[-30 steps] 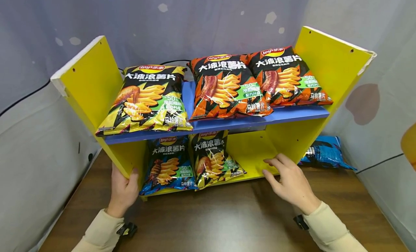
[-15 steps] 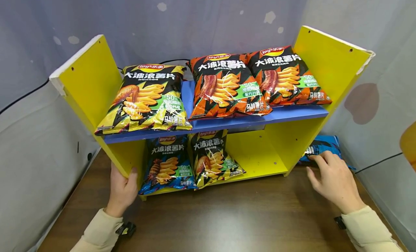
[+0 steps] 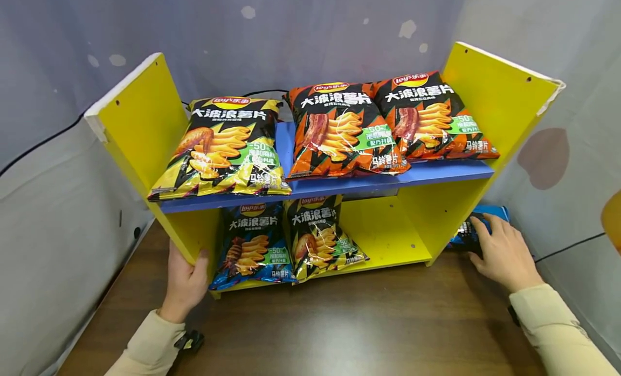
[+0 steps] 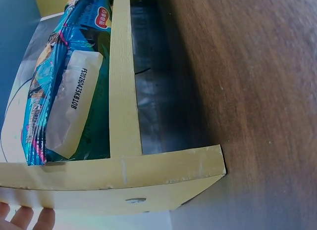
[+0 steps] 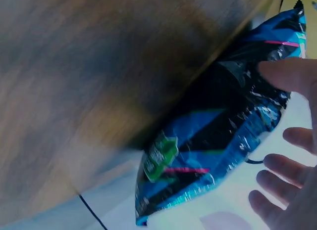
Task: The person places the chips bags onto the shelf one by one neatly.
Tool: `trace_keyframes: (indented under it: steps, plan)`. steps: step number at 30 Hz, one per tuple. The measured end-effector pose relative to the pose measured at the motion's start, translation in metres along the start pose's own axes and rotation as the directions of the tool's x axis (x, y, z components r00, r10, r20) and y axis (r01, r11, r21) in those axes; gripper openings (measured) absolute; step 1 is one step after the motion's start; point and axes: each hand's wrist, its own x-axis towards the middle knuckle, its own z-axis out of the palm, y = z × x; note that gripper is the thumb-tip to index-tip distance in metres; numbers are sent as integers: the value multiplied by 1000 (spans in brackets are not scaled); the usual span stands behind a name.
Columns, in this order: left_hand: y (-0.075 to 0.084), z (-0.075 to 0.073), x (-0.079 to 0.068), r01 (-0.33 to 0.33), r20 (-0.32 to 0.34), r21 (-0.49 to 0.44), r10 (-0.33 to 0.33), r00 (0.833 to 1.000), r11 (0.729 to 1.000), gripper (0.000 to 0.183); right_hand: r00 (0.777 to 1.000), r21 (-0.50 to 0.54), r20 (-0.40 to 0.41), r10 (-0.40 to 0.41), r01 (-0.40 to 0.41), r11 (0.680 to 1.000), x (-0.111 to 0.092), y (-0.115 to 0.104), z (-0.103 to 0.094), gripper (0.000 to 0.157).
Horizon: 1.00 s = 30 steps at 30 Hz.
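My left hand (image 3: pixel 186 283) holds the lower front edge of the yellow left side panel (image 3: pixel 140 123) of a two-tier shelf, thumb on its inner face. Fingertips (image 4: pixel 45 218) show against the panel's outer side in the left wrist view. My right hand (image 3: pixel 506 252) is over a blue chip bag (image 3: pixel 467 235) lying on the table right of the shelf. In the right wrist view the thumb is over that chip bag (image 5: pixel 198 141), while the other fingers are spread beyond its edge. Contact with the bag cannot be made out.
A yellow-black chip bag (image 3: pixel 223 150) and two orange chip bags (image 3: pixel 339 128) lie on the blue upper board (image 3: pixel 330 186). Below stand a blue chip bag (image 3: pixel 254 246) and another yellow-black one (image 3: pixel 320 238). Curtains surround the brown table (image 3: pixel 339 333); a black cable (image 3: pixel 570 246) runs at right.
My right hand has moved right from in front of the lower tier, then forward over the blue chip bag on the table. The left hand keeps its hold on the side panel.
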Motion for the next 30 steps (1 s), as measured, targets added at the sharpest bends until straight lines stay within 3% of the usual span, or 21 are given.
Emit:
trace_keyframes:
  steps: [7,12,22,30]
  plan:
    - [-2,0,0,4,-2,15,-4,1000,1000,73,988,2,145,59,-59,998,5,6,17,105]
    - [-1,0,-1,33,4,21,-33,999,999,74,973,-8,197,116,-117,993,7,9,25,108]
    - [0,-1,-3,36,-8,35,-35,999,999,70,993,-88,65,98,-92,992,10,16,37,91]
    - [0,0,-1,15,-8,26,-15,1000,1000,70,996,-101,-8,92,-92,991,16,23,34,68]
